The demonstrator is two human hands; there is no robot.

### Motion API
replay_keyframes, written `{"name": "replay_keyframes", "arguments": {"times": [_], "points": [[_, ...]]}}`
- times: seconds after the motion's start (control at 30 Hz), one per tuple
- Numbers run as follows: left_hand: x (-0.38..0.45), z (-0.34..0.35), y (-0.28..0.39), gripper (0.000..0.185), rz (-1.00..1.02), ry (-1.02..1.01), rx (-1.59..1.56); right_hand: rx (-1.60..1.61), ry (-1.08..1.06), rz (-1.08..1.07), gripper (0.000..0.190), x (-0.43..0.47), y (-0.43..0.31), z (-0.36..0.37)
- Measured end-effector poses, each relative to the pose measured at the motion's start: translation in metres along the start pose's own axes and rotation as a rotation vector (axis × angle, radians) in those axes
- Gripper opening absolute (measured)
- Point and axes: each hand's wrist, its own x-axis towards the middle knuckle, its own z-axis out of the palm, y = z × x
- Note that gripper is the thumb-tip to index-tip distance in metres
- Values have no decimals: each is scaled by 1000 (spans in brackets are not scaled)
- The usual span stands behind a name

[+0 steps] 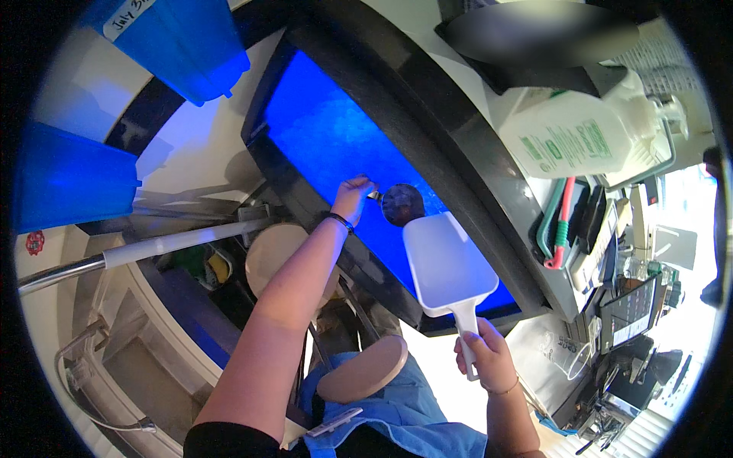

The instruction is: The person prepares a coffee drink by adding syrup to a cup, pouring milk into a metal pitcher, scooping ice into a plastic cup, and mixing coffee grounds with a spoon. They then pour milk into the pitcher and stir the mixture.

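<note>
My left hand (354,200) is closed on the short metal handle of a small dark round metal scoop or cup (402,205), over the blue-lit opening of a black-framed bin (320,126). What fills the bin looks like ice, though the blue glare hides its detail. My right hand (487,355) grips the handle of a large white plastic scoop (449,263) at the bin's near right end. The scoop's far edge lies close to the round metal piece; whether they touch is unclear.
Blue plastic tubs (74,177) stand at the left and upper left. A sink with a faucet (86,378) is at lower left, beside a pole (172,243). Stool seats (363,369) are near my body. On the right counter are a white pump jug (572,131), tools and a screen (630,312).
</note>
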Motion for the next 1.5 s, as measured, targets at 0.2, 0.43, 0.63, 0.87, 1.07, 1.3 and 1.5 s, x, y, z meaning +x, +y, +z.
{"name": "replay_keyframes", "arguments": {"times": [0.2,0.43,0.63,0.87,1.07,1.3,1.5], "points": [[-20,-19,39,13,136,152,-141,127,118,89,37,90,56,-11],[-137,-54,121,22,251,457,-407,-67,190,71,37,341,45,77],[-215,-77,145,10,472,616,-433,-314,60,-119,36,451,10,127],[-197,-72,152,7,429,564,-411,-153,-106,-287,36,389,49,84],[-118,-53,148,10,489,376,-324,13,-42,-250,38,270,30,61],[-46,-25,93,19,411,279,164,-174,79,1,25,75,17,-4],[-30,1,29,19,238,159,380,-287,24,9,26,-8,-20,-17]]}}
